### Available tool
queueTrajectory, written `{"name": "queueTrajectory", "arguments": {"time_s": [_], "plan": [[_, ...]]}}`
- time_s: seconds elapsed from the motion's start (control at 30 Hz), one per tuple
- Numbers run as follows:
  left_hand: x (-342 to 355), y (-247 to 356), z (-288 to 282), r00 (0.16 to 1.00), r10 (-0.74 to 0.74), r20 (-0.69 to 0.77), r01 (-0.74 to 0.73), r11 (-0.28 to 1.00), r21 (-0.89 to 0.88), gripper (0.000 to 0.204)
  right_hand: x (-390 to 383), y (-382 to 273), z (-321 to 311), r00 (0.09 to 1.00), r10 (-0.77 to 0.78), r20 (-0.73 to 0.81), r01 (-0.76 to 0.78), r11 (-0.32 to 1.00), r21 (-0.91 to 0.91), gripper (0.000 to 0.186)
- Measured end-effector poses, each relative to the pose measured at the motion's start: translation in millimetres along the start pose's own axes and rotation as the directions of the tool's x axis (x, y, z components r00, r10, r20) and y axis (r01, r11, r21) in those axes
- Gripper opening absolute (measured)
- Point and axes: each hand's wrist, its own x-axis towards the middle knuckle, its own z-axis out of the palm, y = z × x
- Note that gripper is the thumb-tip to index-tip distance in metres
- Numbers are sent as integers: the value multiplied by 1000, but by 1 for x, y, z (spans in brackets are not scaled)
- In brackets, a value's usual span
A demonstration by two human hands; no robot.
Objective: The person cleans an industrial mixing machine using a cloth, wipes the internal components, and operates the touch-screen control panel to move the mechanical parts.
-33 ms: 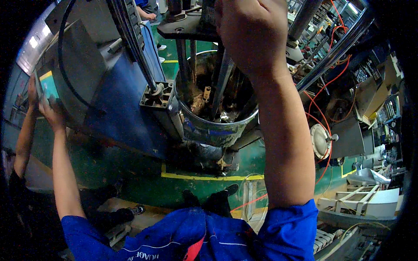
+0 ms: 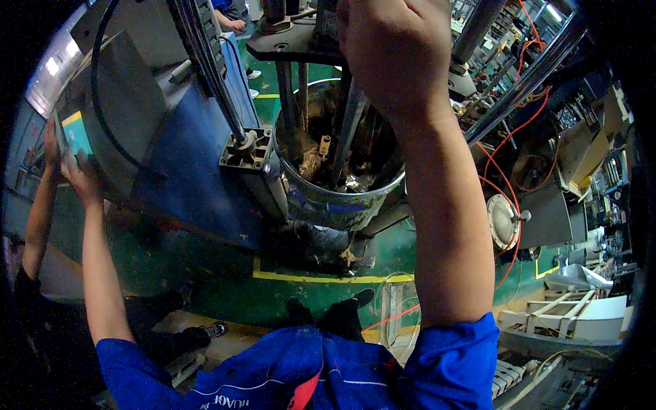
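My left hand (image 2: 80, 179) reaches far left, its fingers spread on a small green-lit touch panel (image 2: 74, 137) on the side of a grey control box (image 2: 126, 102). Another person's hand (image 2: 51, 147) rests on the same panel just beside mine. My right hand (image 2: 396, 51) is raised at the top middle. Its fingers curl around a part of the machine head (image 2: 294, 44); the grasped piece is hidden behind the hand. Below my right forearm stands an open steel mixing drum (image 2: 321, 201) with brown residue and vertical shafts inside.
A blue machine body (image 2: 184, 178) and an aluminium column (image 2: 249, 150) stand left of the drum. Red cables (image 2: 509, 198) and a round gauge (image 2: 502, 219) hang at right. The green floor has a yellow line (image 2: 328, 279). A person in dark clothes (image 2: 34, 301) stands at the left edge.
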Motion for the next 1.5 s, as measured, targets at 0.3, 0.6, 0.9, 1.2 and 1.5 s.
{"name": "queueTrajectory", "arguments": {"time_s": [0.3, 0.6, 0.9, 1.2, 1.5], "plan": [[0, 1, 0, 999, -32, 0, 32, 999, -9, 56, 0, 1, 0, 1000, 21, 22, -23, 998, 51, 40], [-1, -1, 0, 1000, 3, -6, -3, 999, -38, 54, -3, 4, -2, 998, -32, 55, 25, 992, 121, 39], [0, 2, -2, 1000, -10, 9, 10, 1000, -12, 53, -2, 4, -1, 998, -57, 34, 55, 997, 50, 41], [-2, 5, -4, 1000, -24, 13, 24, 1000, -3, 53, -3, 3, -1, 996, -28, 80, 15, 987, 159, 39], [1, -6, 0, 999, -25, 28, 26, 999, -34, 55, 0, 10, -3, 990, -124, 70, 117, 988, 102, 39]]}}
